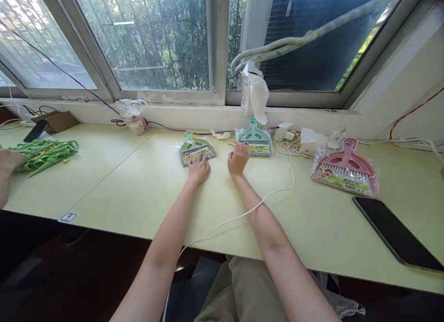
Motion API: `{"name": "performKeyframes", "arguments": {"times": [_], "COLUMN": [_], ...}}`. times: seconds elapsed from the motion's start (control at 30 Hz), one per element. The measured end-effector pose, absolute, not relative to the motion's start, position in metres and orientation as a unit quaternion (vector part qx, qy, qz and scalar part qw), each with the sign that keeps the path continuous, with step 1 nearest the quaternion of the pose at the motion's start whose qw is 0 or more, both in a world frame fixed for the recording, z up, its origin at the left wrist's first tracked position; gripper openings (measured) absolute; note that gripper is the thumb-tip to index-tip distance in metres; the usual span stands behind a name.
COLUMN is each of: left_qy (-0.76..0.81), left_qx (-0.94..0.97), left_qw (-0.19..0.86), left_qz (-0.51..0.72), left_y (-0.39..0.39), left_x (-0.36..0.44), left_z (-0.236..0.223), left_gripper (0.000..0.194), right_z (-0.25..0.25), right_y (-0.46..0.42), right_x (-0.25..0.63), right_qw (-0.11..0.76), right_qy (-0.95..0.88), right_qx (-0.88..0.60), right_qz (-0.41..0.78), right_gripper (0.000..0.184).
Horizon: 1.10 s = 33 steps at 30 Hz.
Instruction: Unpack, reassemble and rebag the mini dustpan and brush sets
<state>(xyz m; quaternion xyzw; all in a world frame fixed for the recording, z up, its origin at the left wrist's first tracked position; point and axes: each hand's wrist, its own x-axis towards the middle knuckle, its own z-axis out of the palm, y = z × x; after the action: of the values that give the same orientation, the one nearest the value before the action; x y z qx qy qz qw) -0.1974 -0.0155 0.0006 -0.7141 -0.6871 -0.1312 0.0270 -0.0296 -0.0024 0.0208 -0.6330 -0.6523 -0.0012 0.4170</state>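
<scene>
My left hand (198, 169) rests on the near edge of a green dustpan-and-brush set (194, 148) wrapped in clear plastic, fingers lying flat on it. My right hand (237, 158) hovers just left of a teal dustpan set (255, 140), also in plastic, with fingers loosely spread and holding nothing. A pink dustpan set (345, 167) in plastic lies further right on the pale green table (138, 192). A white cable (274, 192) crosses under my right forearm.
A black phone (395, 234) lies at the right front. A stack of green dustpans (45, 154) sits far left beside another person's hand (9, 167). White chargers (312, 139), a plastic bag (133, 114) and a cardboard box (57, 121) line the windowsill side.
</scene>
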Motion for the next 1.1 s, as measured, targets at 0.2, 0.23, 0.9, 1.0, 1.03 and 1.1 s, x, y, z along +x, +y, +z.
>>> {"name": "performKeyframes", "arguments": {"times": [0.2, 0.23, 0.9, 1.0, 1.03, 1.1], "left_qy": [-0.686, -0.684, -0.652, -0.645, -0.644, -0.643], "left_qx": [-0.715, -0.716, -0.742, -0.751, -0.753, -0.753], "left_qw": [0.022, 0.023, 0.011, -0.008, -0.008, -0.002], "left_qz": [-0.135, -0.138, -0.155, -0.14, -0.139, -0.14], "left_y": [-0.011, -0.011, -0.015, -0.013, -0.013, -0.012], "left_x": [-0.198, -0.198, -0.196, -0.197, -0.198, -0.198], "left_z": [-0.002, -0.002, 0.0, -0.001, -0.001, -0.003], "left_gripper": [0.061, 0.062, 0.064, 0.061, 0.061, 0.059], "right_z": [0.009, 0.004, -0.021, -0.022, -0.022, -0.022], "right_y": [0.02, 0.025, 0.05, 0.05, 0.05, 0.05], "right_x": [0.081, 0.097, 0.142, 0.142, 0.142, 0.142], "right_qw": [0.469, 0.462, 0.399, 0.408, 0.412, 0.417], "right_qy": [-0.362, -0.352, -0.443, -0.438, -0.436, -0.43], "right_qx": [-0.804, -0.814, -0.801, -0.799, -0.799, -0.799], "right_qz": [-0.041, -0.028, 0.05, 0.049, 0.051, 0.055], "right_gripper": [0.052, 0.05, 0.041, 0.04, 0.039, 0.035]}}
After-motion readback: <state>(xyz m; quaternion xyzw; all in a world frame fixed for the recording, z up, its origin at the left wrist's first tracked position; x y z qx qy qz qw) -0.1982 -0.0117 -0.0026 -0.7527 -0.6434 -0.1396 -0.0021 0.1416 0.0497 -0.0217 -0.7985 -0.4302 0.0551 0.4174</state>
